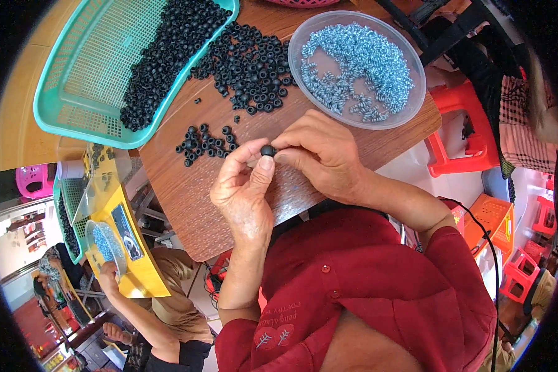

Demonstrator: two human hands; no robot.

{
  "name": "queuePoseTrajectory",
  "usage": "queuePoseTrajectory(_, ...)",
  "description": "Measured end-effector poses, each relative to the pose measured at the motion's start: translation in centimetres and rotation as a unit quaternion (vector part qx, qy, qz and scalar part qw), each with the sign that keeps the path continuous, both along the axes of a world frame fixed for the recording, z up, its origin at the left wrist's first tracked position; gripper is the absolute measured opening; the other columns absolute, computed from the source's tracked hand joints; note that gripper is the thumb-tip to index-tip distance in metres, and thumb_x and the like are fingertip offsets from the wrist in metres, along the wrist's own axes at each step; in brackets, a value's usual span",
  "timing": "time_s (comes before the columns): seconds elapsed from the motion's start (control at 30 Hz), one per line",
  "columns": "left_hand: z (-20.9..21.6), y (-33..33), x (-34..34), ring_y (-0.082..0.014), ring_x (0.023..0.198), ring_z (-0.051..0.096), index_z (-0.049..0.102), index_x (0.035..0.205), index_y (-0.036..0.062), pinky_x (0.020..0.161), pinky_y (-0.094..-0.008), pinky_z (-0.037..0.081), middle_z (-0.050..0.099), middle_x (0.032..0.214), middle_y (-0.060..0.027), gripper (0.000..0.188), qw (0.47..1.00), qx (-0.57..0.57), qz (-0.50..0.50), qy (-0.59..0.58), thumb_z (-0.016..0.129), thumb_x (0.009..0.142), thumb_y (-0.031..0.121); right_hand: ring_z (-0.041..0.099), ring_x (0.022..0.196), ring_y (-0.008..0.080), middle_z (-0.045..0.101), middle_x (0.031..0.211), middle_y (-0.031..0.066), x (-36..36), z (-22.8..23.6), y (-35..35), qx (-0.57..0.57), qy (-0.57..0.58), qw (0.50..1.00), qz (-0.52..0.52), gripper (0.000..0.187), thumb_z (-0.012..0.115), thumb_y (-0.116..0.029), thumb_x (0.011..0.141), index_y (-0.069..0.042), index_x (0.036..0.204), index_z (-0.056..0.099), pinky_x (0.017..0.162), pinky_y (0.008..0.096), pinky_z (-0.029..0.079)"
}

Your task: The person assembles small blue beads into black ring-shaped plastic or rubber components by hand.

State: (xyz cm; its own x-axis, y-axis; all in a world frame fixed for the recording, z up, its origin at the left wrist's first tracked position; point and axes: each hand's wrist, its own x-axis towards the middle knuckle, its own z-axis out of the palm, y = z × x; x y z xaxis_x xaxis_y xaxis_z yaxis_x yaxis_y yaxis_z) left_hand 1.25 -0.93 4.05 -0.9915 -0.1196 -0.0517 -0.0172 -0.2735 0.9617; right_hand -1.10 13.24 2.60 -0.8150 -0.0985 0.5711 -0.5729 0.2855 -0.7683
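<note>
Between the thumb and forefinger of my left hand (248, 180) is a small round black rubber part (268, 150). My right hand (322, 155) is closed in a pinch at the part's right side; whatever its fingertips grip is hidden. Just left of my hands, a small group of the same black parts (208, 144) lies on the brown wooden table (192, 204). Farther off is a larger loose heap of black parts (254, 65). A round clear plastic tub (296, 56) beyond my right hand holds many small light-blue metal springs (378, 62).
A teal mesh basket (74, 80) of black parts stands at the far left. To the left, another person's hand (108, 276) reaches to a tub of blue springs on a yellow table (149, 282), where a phone (127, 230) lies. Red plastic stools (462, 133) stand at the right.
</note>
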Motion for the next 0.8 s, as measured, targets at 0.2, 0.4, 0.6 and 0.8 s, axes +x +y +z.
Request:
queuePoseTrajectory(0.2, -0.2, -0.7, 0.2, -0.0085, 0.077, 0.051, 0.066, 0.099, -0.0017, 0.07, -0.0202, 0.043, 0.059, 0.089, -0.0022, 0.021, 0.973, -0.189, 0.024, 0.131, 0.07, 0.079, -0.002, 0.054, 0.07, 0.0125, 0.062, 0.081, 0.0055, 0.5, 0.3, 0.4, -0.04, -0.099, 0.993, 0.054, 0.013, 0.07, -0.003, 0.077, 0.0, 0.089, 0.066, 0.06, 0.0258, 0.042)
queuePoseTrajectory(0.4, 0.3, -0.4, 0.3, -0.0102, 0.077, 0.051, 0.067, 0.099, -0.0009, 0.07, -0.0214, 0.043, 0.058, 0.091, -0.0036, 0.021, 0.953, -0.257, 0.02, 0.158, 0.07, 0.078, -0.002, 0.056, 0.084, 0.0056, 0.063, 0.09, 0.0021, 1.0, 0.2, 0.2, -0.206, -0.295, 0.927, 0.103, 0.013, 0.067, -0.003, 0.083, 0.002, 0.095, 0.066, 0.072, 0.0212, 0.047)
queuePoseTrajectory(0.6, 0.0, -0.5, 0.3, -0.0107, 0.078, 0.051, 0.065, 0.099, -0.0008, 0.072, -0.022, 0.043, 0.058, 0.09, -0.0037, 0.02, 0.946, -0.277, 0.015, 0.166, 0.069, 0.08, 0.001, 0.057, 0.085, 0.0057, 0.064, 0.092, 0.0022, 0.7, 0.2, 0.6, -0.253, -0.34, 0.893, 0.154, 0.015, 0.067, -0.002, 0.083, 0.002, 0.097, 0.067, 0.075, 0.0212, 0.048)
queuePoseTrajectory(0.8, -1.0, 0.6, 0.9, -0.0109, 0.079, 0.049, 0.061, 0.098, -0.0022, 0.07, -0.0225, 0.042, 0.056, 0.091, -0.0044, 0.019, 0.986, -0.132, 0.055, 0.091, 0.068, 0.083, 0.008, 0.058, 0.067, 0.0093, 0.063, 0.073, 0.0032, 1.1, 0.1, 0.0, -0.167, -0.247, 0.951, 0.078, 0.01, 0.068, -0.005, 0.079, 0.001, 0.087, 0.066, 0.059, 0.0244, 0.046)
